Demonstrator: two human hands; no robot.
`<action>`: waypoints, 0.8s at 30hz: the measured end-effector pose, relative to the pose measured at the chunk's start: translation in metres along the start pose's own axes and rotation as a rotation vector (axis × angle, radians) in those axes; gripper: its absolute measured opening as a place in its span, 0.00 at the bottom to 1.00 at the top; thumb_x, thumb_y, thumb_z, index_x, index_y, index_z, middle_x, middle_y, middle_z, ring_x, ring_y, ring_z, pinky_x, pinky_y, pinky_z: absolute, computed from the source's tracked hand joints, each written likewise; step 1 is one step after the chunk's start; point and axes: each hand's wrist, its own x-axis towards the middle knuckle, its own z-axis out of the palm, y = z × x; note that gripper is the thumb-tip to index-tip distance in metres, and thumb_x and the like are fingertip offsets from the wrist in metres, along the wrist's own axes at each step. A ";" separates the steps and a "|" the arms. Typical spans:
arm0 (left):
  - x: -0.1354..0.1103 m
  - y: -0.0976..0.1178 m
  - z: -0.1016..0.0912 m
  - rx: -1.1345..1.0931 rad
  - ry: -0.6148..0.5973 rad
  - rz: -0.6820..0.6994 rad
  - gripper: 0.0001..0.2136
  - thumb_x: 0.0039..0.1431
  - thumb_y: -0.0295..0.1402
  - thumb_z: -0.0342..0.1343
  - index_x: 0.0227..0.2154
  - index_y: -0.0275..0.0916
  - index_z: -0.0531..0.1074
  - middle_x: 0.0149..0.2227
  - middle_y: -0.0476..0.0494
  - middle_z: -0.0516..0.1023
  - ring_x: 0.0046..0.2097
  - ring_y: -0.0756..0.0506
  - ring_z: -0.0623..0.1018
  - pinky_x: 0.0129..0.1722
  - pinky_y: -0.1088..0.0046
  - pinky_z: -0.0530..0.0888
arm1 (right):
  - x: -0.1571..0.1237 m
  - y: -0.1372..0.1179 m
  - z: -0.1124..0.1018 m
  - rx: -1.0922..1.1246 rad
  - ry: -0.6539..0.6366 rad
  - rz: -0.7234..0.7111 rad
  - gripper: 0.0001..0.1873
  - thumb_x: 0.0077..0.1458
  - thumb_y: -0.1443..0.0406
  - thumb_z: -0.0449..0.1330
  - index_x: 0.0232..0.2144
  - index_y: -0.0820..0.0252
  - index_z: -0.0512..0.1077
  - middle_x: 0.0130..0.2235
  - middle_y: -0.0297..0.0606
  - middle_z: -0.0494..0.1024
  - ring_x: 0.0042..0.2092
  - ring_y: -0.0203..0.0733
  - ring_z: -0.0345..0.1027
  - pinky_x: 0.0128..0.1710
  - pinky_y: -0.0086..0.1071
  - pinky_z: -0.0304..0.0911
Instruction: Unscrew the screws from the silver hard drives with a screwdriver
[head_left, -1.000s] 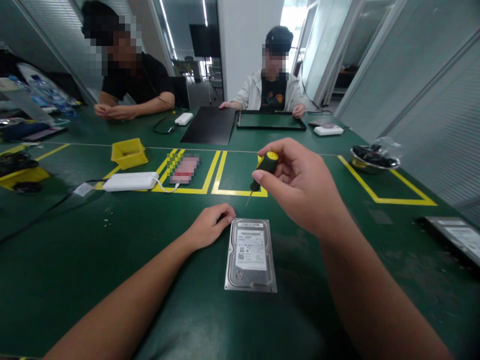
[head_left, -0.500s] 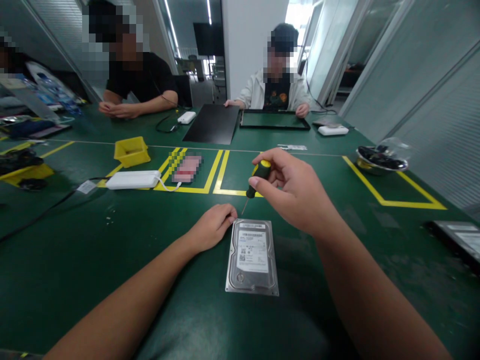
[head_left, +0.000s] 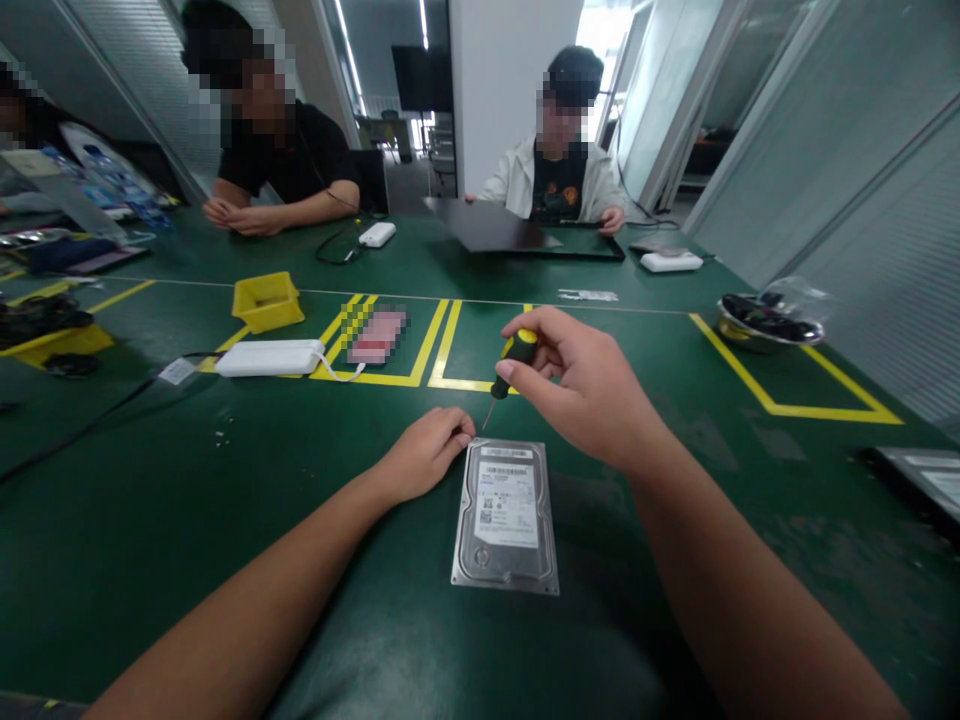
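A silver hard drive [head_left: 508, 560] with a white label lies flat on the green table [head_left: 352, 640]. My left hand [head_left: 427, 452] is at its far left corner, fingers curled together with the tips against or right beside that corner; what they may pinch is hidden. In my right hand [head_left: 592, 385] is a green and yellow screwdriver [head_left: 517, 350], gripped by the handle between thumb and fingers. Its thin shaft slants down to the left, and the tip is close to the drive's far edge, near my left fingertips. Whether the tip touches anything I cannot tell.
A white power strip [head_left: 268, 358], a pink phone [head_left: 379, 337] and a yellow bin [head_left: 266, 302] sit to the left. At right are a bowl of dark parts [head_left: 769, 322] and another drive [head_left: 919, 485]. Opposite, a person handles a dark panel [head_left: 495, 228] over a black frame [head_left: 600, 255].
The person opposite has lifted and tilted the dark panel over the black frame. My hands, the screwdriver and the hard drive have hardly moved.
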 end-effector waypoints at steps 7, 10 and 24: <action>0.001 0.001 -0.002 -0.025 0.009 -0.010 0.06 0.65 0.32 0.46 0.34 0.39 0.66 0.36 0.45 0.74 0.40 0.43 0.71 0.41 0.66 0.66 | 0.000 0.002 0.007 -0.011 -0.037 -0.012 0.12 0.56 0.65 0.60 0.43 0.61 0.71 0.29 0.30 0.71 0.28 0.31 0.62 0.32 0.28 0.57; 0.001 0.001 -0.003 -0.059 0.015 -0.022 0.06 0.65 0.31 0.47 0.34 0.39 0.67 0.35 0.46 0.75 0.39 0.44 0.72 0.40 0.68 0.67 | 0.001 0.005 0.012 -0.044 -0.062 -0.043 0.11 0.56 0.65 0.60 0.43 0.61 0.71 0.31 0.31 0.72 0.30 0.32 0.63 0.33 0.28 0.56; 0.003 0.000 -0.003 -0.111 0.038 -0.068 0.06 0.64 0.30 0.50 0.33 0.38 0.70 0.33 0.48 0.76 0.37 0.46 0.74 0.37 0.71 0.66 | 0.003 0.015 0.020 -0.028 -0.088 -0.012 0.11 0.56 0.65 0.59 0.43 0.60 0.70 0.29 0.30 0.72 0.30 0.33 0.63 0.34 0.28 0.56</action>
